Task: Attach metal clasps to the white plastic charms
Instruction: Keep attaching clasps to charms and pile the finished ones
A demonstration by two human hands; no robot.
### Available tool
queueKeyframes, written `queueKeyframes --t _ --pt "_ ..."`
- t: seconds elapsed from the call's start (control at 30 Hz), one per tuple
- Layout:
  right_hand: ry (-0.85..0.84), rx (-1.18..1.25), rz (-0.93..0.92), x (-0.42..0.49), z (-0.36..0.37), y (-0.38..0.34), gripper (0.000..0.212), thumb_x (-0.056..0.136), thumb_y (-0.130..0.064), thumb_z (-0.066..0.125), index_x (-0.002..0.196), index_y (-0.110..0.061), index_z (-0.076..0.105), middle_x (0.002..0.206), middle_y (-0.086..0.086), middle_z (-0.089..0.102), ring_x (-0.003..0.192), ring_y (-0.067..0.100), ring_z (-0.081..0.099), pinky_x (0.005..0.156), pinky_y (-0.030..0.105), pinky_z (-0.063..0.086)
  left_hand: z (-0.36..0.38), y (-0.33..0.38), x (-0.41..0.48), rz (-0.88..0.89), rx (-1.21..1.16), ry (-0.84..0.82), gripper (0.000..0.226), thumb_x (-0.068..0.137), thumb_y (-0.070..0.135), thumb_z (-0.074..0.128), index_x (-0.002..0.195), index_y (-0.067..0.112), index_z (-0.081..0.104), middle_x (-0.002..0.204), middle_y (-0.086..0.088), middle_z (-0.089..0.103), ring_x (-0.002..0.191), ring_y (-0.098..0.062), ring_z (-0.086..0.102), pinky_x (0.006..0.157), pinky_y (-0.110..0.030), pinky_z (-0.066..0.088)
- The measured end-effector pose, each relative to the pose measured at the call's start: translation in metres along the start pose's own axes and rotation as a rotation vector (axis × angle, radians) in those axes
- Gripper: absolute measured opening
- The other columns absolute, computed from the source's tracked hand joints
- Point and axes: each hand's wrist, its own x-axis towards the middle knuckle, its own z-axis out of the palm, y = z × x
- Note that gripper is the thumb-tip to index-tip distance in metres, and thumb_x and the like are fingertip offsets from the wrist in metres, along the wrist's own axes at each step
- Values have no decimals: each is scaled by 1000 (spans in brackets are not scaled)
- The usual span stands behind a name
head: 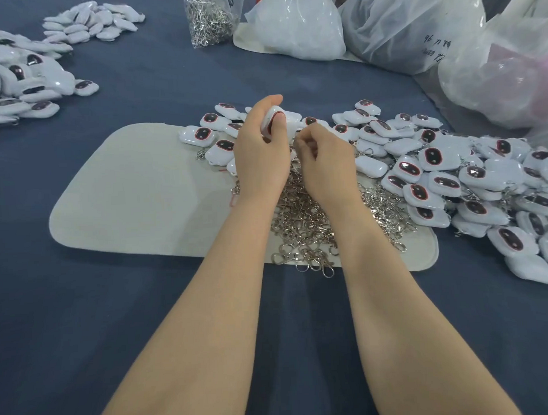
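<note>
Risk: whatever small part the right grip (pixel 321 162) holds drops into the clasp pile (pixel 304 225) and is lost, should the charm (pixel 275 118) twist, we judge. Left grip (pixel 259 145), above the mat (pixel 135 193), curls round the charm, thumb against it. Right grip, just beside, fingers curled; we cannot tell what they pinch.

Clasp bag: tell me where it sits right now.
Head view, top centre: the clasp bag stands on the blue cloth, just left of a white sack and far beyond the mat.
</note>
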Motion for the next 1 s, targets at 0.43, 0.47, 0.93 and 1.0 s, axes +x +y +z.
queueKeyframes --t 0.43,0.47,0.93,1.0 --pt "-100 155 130 5 -6 -8 16 91 -32 58 76 -26 56 58 -11 46 49 -2 41 51 10 32 1 6 0 -102 36 -3 37 99 31 41 128 12 54 115 3 63 108 -15 55 88 -23 41" --pt "-119 192 175 5 -7 -8 18 90 -34 61 75 -25 53 56 -11 46 45 -2 40 49 11 31 2 7 -1 -123 22 -2 39 99 34 41 133 15 51 108 13 61 106 -12 54 87 -22 40" --pt "319 395 539 16 -35 20 27 97 -5 37 113 -18 53 103 -5 53 93 8 53 78 7 40 3 5 -3 -179 -54 40 26 100 33 39 118 17 50 110 11 52 113 -18 56 100 -41 44" --pt "191 -72 421 12 -27 21 40 95 -8 41 134 -11 47 136 3 50 127 18 44 106 21 32 3 4 -2 -176 -56 45 25 99 30 40 116 16 51 107 12 53 112 -18 57 100 -41 44"
